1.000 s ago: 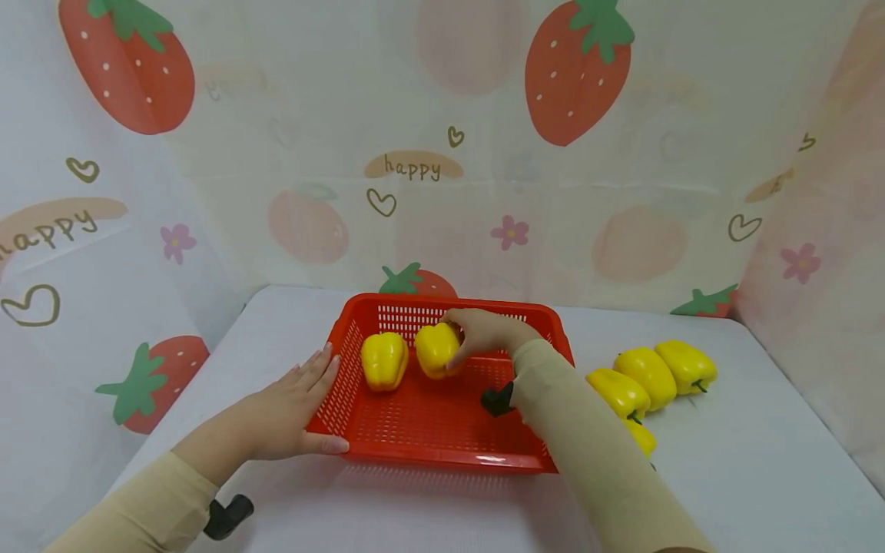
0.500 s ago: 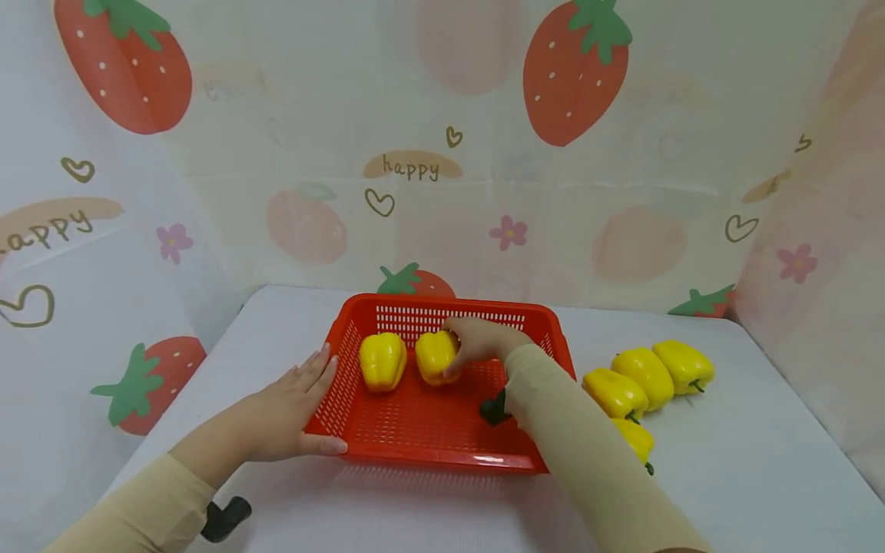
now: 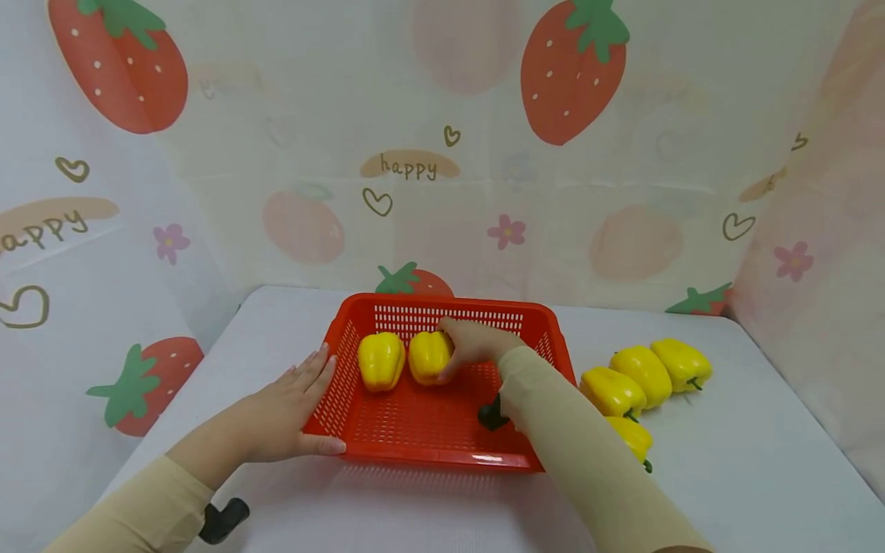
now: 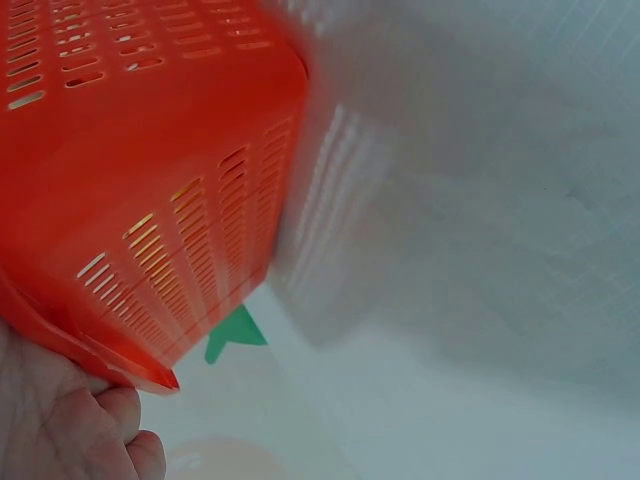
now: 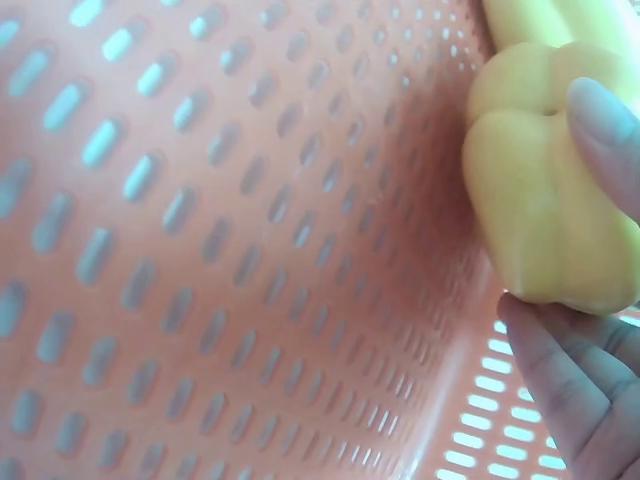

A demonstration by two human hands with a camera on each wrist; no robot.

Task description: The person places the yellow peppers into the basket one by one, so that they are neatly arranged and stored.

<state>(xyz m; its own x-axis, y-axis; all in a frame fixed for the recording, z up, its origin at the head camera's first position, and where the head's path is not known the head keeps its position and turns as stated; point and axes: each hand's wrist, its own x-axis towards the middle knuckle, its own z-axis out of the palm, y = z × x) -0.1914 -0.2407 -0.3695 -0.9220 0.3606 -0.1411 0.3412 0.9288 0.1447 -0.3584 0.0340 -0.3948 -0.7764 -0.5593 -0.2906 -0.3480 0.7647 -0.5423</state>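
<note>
In the head view, a red perforated plastic basket (image 3: 429,430) sits on the table with two yellow bell peppers inside. My right hand (image 3: 477,343) reaches in and holds the right-hand bell pepper (image 3: 427,359) between thumb and fingers. The right wrist view shows the thumb on one side of this bell pepper (image 5: 530,200) and fingertips at its other side. The left-hand bell pepper (image 3: 381,362) stands close by, near the basket's left wall. My left hand (image 3: 286,407) rests against the left rim, fingers extended and thumb spread to the front corner.
Several more yellow bell peppers (image 3: 641,375) lie on the white table (image 3: 733,445), right of the basket, partly behind my right sleeve (image 3: 581,445). A printed cloth backdrop (image 3: 442,246) rises behind the table and on both sides.
My right hand has lowered the held bell pepper toward the basket floor and shifted it slightly left, nearer the other pepper. My left hand stays at the rim.
</note>
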